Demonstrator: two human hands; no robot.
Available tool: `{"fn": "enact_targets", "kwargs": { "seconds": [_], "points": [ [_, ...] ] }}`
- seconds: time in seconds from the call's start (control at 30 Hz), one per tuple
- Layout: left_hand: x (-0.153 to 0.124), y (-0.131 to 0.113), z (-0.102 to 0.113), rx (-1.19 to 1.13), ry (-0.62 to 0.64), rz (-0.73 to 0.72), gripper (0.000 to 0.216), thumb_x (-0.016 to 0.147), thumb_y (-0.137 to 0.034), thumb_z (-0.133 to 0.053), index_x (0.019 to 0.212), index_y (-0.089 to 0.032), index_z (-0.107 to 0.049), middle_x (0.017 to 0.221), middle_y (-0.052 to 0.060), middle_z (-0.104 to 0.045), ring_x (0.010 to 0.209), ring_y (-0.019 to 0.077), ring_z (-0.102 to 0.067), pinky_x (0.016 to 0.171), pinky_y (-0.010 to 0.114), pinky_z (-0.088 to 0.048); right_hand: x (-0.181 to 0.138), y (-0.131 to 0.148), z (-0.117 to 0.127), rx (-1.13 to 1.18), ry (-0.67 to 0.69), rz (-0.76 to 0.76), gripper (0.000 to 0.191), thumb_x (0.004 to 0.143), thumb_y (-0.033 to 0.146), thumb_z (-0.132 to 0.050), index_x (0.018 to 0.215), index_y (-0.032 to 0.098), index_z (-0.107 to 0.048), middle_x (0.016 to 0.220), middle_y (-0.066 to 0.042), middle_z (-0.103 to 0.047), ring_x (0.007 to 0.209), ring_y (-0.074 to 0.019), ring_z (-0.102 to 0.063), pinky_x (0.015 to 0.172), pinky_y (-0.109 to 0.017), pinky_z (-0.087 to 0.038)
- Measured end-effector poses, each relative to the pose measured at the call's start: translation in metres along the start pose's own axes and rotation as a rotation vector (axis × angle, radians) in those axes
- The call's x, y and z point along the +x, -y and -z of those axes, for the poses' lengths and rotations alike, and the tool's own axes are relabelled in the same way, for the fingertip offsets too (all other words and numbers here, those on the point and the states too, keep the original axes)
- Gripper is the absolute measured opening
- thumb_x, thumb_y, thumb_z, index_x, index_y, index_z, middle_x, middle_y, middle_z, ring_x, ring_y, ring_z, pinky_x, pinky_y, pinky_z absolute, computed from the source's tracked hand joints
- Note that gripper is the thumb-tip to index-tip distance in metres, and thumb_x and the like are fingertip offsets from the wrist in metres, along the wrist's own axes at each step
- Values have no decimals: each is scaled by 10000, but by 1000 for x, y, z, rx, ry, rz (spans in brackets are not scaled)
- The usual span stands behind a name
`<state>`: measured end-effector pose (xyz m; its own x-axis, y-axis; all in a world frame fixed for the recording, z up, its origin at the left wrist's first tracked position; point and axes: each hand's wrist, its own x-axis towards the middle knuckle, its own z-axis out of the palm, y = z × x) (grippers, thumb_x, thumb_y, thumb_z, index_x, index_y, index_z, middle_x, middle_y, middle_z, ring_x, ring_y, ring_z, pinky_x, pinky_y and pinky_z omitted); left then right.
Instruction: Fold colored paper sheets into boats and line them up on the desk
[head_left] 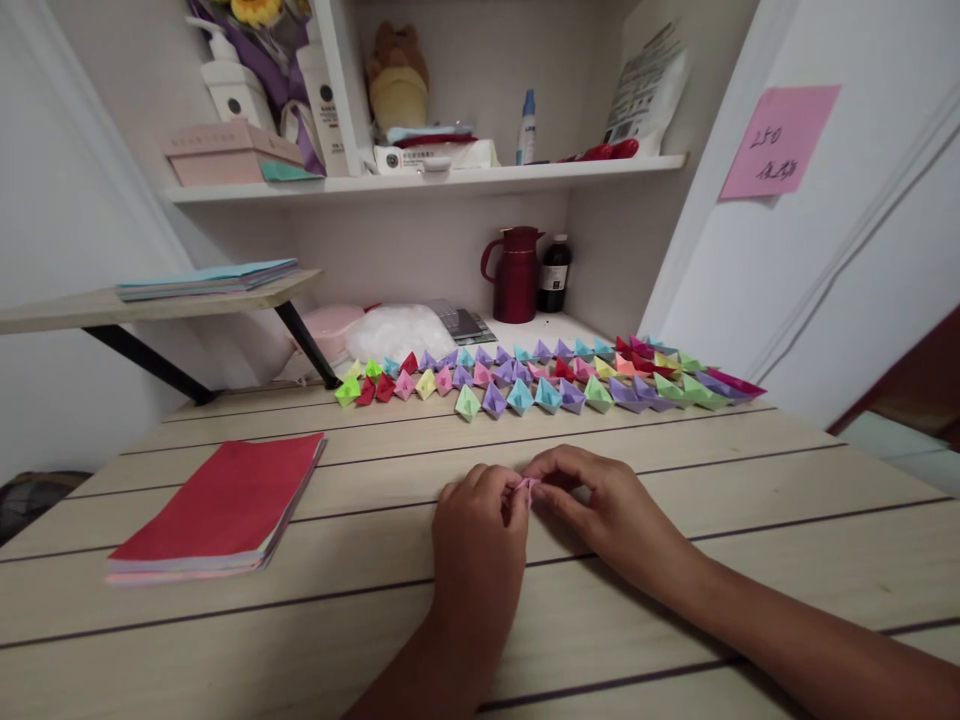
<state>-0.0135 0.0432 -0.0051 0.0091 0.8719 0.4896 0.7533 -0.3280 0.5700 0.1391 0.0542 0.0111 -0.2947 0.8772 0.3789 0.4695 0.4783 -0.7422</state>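
Note:
A small piece of folded pink paper (528, 487) is pinched between my two hands over the middle of the table. My left hand (481, 520) grips its left side with thumb and fingers, hiding most of it. From the right, my right hand (592, 492) holds the other side between thumb and index finger. Beyond the hands, rows of small folded paper boats (520, 398) in green, purple, blue, pink, red and yellow stand along the back of the table.
A stack of paper with a red top sheet (225, 500) lies at the left. More blue paper (206, 280) rests on a raised wooden shelf (60, 312). Behind the boats stand a red jug (517, 275) and a dark bottle (554, 275), under a white shelf (540, 172).

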Motion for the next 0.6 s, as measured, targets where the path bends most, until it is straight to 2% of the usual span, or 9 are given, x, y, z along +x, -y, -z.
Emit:
{"fn": "enact_targets", "kwargs": {
  "seconds": [0.13, 0.27, 0.6],
  "points": [
    [0, 0, 0, -97, 21, 16, 88, 812, -164, -592, 758, -221, -631, 757, -6, -683, 709, 164, -607, 709, 296, -407, 1, -1, 2, 12, 6, -13, 117, 865, 266, -583, 815, 225, -682, 829, -30, -702, 741, -189, -629, 680, -292, -492],
    [2, 0, 2, -131, -35, -10, 113, 797, -120, -599, 801, -220, -651, 811, -2, -695, 758, 166, -630, 776, 317, -408, 2, -3, 4, -10, 3, -5, 112, 866, 265, -594, 841, 226, -696, 826, -28, -699, 738, -186, -626, 675, -286, -483],
    [3, -2, 5, -38, -46, -74, 125, 781, -108, -615, 748, -226, -640, 736, -12, -704, 731, 164, -632, 830, 348, -381, 1, -2, 3, -77, -1, 53, 81, 859, 237, -594, 851, 235, -675, 857, -33, -695, 786, -196, -632, 709, -299, -489]
  ]
}}
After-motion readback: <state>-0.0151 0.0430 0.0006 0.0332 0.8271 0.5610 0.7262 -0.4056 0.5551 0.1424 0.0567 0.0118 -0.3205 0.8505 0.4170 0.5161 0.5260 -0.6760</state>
